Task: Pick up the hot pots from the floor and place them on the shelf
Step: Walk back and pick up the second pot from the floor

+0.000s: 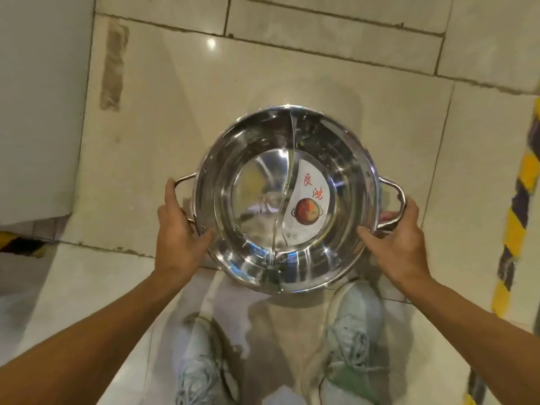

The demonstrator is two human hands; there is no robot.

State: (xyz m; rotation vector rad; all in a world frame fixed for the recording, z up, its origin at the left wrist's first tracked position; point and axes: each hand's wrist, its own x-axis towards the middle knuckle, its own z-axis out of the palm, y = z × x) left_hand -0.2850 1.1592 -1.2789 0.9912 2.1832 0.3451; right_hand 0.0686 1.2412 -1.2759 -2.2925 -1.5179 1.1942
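Both forearms reach in from the bottom corners, and below them a pair of pale sneakers [349, 340] stands on the tiled floor [163, 118]. Between the two hands sits one steel hot pot [286, 200], a split pot with an S-shaped divider down the middle and a label with red characters still stuck in its right half. The left hand [181, 229] has its grip closed on the left loop handle [184, 182], thumb pressed against the rim; the right hand [400, 229] is likewise closed on the right loop handle [394, 197], fingers curled under the wire and thumb on the rim. Whether the pot rests on the floor or hangs just above it I cannot tell; its near edge overlaps the toes of the shoes. No shelf is in view, so the carry probably lies ahead. The likeliest trouble is tilt: thin wire handles give little purchase, and an uneven lift could swing the polished pot against a shin or let it slip. The glossy tiles look slick, so a hurried turn risks footing. A striped yellow-and-black post [517, 200] stands close on the right, and a wide pot could clip it in turning.
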